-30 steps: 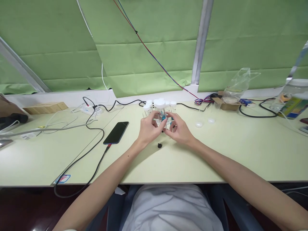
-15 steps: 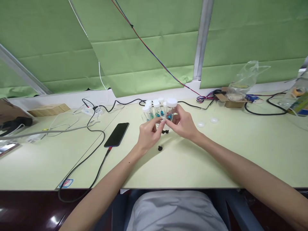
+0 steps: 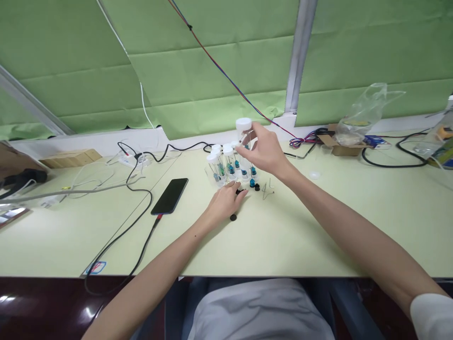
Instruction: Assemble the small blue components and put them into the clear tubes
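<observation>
My right hand (image 3: 264,150) grips a clear bottle with a white cap (image 3: 244,124), lifted upright above a cluster of similar white-capped bottles (image 3: 214,160). Those bottles stand close together and hold small teal and green parts. Just in front of them, my left hand (image 3: 223,204) rests low over the table, thumb apart from the fingers, beside small black pieces (image 3: 240,191). Nearer to me lies a round black piece (image 3: 233,217). Between my hands are a loose teal part (image 3: 252,182), another black piece (image 3: 257,187) and thin bent metal wires (image 3: 265,192).
A black phone (image 3: 170,196) on a charging cable lies to the left. Cables and a power strip (image 3: 132,160) run along the back. A small cardboard box (image 3: 345,148) with a plastic bag stands at the back right. A clear disc (image 3: 314,175) lies right of the bottles.
My right hand has raised the capped bottle up and back. My left hand has come away from it and moved down to the table by the black pieces. Teal parts and wires are uncovered.
</observation>
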A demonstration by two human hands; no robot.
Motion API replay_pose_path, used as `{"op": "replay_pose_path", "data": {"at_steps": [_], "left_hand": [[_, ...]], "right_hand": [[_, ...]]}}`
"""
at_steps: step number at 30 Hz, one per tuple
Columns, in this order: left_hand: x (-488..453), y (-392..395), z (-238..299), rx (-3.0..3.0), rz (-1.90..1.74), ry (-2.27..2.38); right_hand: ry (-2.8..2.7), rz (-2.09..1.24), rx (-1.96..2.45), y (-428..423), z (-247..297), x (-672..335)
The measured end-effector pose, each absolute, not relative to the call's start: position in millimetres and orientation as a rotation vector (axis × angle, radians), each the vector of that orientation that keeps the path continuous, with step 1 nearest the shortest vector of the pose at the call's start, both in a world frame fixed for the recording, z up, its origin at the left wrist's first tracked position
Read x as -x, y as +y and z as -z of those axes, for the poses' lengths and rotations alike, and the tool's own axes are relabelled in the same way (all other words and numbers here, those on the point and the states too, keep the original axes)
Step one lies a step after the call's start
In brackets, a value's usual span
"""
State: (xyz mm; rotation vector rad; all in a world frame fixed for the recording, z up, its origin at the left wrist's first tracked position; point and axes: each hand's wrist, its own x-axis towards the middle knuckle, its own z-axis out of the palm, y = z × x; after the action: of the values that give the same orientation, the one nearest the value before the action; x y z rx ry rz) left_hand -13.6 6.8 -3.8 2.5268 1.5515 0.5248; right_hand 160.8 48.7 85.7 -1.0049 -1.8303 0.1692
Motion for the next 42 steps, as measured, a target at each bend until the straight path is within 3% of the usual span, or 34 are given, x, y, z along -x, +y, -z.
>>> {"op": "replay_pose_path", "data": {"at_steps": [12, 36, 42], "left_hand": [[11.2, 13.1, 9.3, -2.51, -0.467, 1.644], [10.1, 0.4, 3.7, -2.569, -0.537, 1.611], [11.2, 1.9, -0.1, -2.66, -0.798, 1.512]], "right_hand": [[-2.133, -0.138, 1.119, 54.7, -63.1, -143.4], [-2.184, -0.024, 1.114, 63.0, -37.9, -140.1], [-2.186, 0.012, 1.118, 62.1, -35.8, -137.7]]}}
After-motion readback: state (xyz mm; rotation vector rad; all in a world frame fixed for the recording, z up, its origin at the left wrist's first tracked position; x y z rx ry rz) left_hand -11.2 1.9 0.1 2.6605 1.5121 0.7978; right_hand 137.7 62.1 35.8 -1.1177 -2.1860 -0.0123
